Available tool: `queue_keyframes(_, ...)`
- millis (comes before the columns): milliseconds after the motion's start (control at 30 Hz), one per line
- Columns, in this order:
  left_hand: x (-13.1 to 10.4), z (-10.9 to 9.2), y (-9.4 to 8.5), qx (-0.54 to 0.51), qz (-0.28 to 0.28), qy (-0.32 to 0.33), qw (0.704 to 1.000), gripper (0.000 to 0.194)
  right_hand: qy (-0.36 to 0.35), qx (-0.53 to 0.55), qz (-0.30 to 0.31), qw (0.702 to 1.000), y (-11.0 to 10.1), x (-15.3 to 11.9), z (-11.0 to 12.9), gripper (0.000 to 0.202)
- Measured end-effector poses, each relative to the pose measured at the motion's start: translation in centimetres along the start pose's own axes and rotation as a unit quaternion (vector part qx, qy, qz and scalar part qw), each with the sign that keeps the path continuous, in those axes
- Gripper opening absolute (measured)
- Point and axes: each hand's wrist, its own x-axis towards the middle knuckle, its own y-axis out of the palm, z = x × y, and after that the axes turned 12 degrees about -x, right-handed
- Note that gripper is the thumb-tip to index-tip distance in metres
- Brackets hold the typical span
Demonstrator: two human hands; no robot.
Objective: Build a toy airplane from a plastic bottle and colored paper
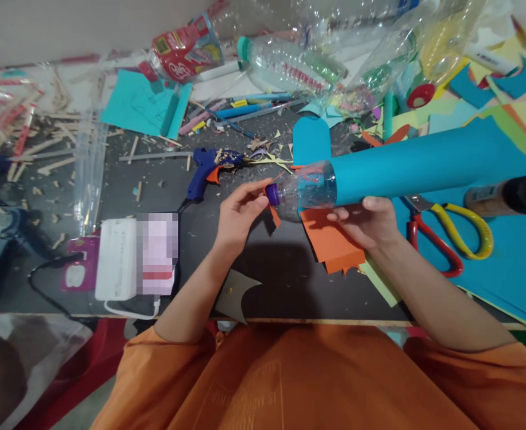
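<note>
A clear plastic bottle [287, 197] with a purple cap lies sideways in front of me, its body wrapped in a long blue paper tube [406, 161]. My right hand [372, 224] grips the wrapped bottle from below. At the cap end, my left hand [243, 212] pinches a narrow orange paper strip [274, 216] against the purple cap. Blue paper with a rounded end [311, 140] sticks out beyond the bottle, and orange paper [329, 242] shows on its near side. Whether these pieces are attached to it I cannot tell.
A blue glue gun [204, 170] lies left of the bottle, near a white power adapter [117, 260]. Scissors [451, 233] with red and yellow handles lie at right beside a black-capped bottle [508, 196]. Plastic bottles [294, 65], pens and paper scraps crowd the back.
</note>
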Motion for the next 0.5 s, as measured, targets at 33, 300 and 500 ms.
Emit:
queue_keyframes(33, 0.04, -0.08, 0.04, -0.003, -0.006, -0.01, 1.0, 0.027, -0.003, -0.004, 0.003, 1.0, -0.02, -0.02, 0.0, 0.024)
queue_keyframes(300, 0.1, -0.54, 0.01, -0.019, -0.017, -0.087, 0.996, 0.032, 0.002, -0.017, -0.007, 1.0, -0.09, -0.17, -0.18, 0.025)
queue_keyframes(500, 0.18, -0.5, 0.12, -0.023, -0.034, -0.101, 0.994, 0.035, 0.002, 0.0, -0.025, 1.0, 0.22, -0.15, -0.19, 0.025)
